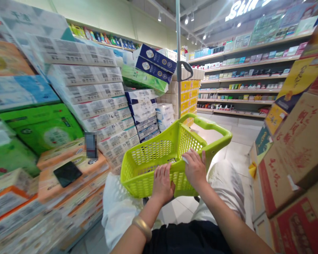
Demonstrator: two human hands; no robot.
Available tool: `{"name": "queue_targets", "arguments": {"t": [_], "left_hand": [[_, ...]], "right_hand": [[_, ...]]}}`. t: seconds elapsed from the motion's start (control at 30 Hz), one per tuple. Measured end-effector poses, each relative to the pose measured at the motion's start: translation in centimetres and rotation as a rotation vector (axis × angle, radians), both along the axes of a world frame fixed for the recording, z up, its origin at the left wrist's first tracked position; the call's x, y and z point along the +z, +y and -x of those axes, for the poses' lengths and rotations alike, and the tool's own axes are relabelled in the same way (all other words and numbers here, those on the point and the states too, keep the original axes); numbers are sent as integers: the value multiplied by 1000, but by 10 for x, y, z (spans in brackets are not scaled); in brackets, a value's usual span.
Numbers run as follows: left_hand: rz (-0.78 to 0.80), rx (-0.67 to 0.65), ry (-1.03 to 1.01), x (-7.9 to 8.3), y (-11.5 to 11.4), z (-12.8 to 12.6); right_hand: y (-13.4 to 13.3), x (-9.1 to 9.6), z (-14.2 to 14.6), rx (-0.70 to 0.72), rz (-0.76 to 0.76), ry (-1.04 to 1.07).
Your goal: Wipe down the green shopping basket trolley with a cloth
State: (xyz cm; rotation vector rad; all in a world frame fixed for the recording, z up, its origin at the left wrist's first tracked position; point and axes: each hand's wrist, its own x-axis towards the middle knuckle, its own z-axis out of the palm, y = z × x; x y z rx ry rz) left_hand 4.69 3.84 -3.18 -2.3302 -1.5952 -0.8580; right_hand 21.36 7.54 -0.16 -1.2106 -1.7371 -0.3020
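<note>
A lime-green plastic shopping basket [127,183] with perforated walls stands between my knees, its loop handle [217,127] at the far right. My left hand [162,183] is closed over the near rim, fingers curled inward. Farther right along that rim, my right hand [195,170] is also closed on it. A small white piece [184,159], perhaps tissue or cloth, shows by the right fingers. Through the holes the basket's inside looks bare, though the near wall hides part of the floor. Dark parts show beneath it.
Wrapped tissue packs [95,88] are stacked at left. On orange packs [47,185] lie a dark flat phone-like object [67,174] and a pixelated item [90,145]. A metal pole [178,31] with a dark loop grip [185,71] rises behind. Cartons [299,141] line the right; stocked shelves [241,76] stand beyond.
</note>
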Motion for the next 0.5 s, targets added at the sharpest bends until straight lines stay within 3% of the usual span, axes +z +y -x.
{"name": "queue_targets", "arguments": {"t": [0.13, 0.37, 0.5], "left_hand": [[0, -30, 14, 0, 0, 4], [-16, -15, 2, 0, 1, 2], [-25, 7, -19, 0, 1, 0]], "right_hand": [[-4, -4, 9, 108, 7, -66], [11, 11, -30, -98, -83, 17], [4, 4, -13, -11, -42, -41]]}}
